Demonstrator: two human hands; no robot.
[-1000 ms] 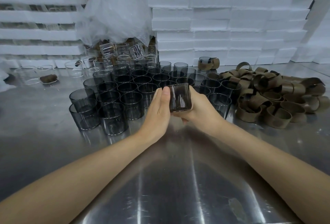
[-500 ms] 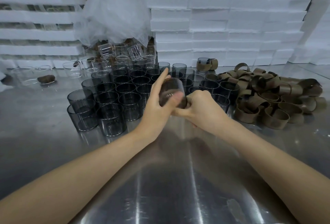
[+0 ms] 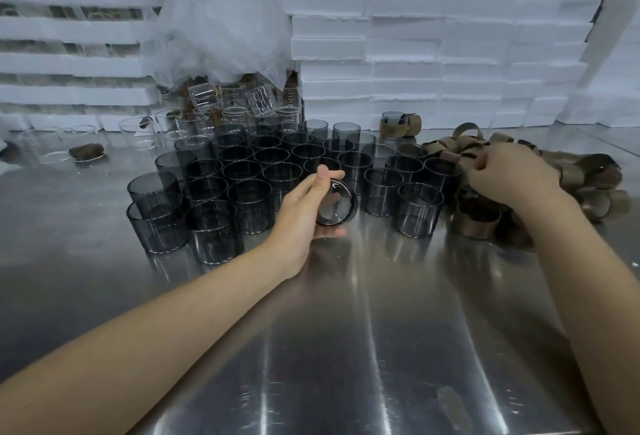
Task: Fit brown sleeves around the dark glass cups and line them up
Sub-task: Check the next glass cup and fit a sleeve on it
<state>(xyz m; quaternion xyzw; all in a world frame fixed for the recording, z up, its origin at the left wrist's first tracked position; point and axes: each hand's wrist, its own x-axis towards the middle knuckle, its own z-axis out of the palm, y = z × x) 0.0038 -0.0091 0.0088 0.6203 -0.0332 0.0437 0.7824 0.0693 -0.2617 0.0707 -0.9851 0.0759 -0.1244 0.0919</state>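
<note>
my left hand (image 3: 304,206) grips a bare, smoky dark glass cup (image 3: 335,202) tipped sideways, base toward me, just in front of the standing dark cups (image 3: 242,171). my right hand (image 3: 509,175), on it a moment ago, now curls over the pile of brown sleeves (image 3: 479,223); whether it grasps one, i cannot tell.

Brushed metal table (image 3: 346,348) is reflecting light in long pale streaks. White foam blocks (image 3: 433,36) are standing stacked in a wall along the back right edge. Flat foam slabs (image 3: 69,29) are lying layered at back left, with gaps between layers. Crumpled clear plastic sheet (image 3: 221,19) is hanging between the two stacks. Clear glass cups (image 3: 239,112) are sitting beneath it, two tipped over on top. Shallow clear dishes (image 3: 52,147) are resting far left, a brown lump (image 3: 86,151) lying beside them.
</note>
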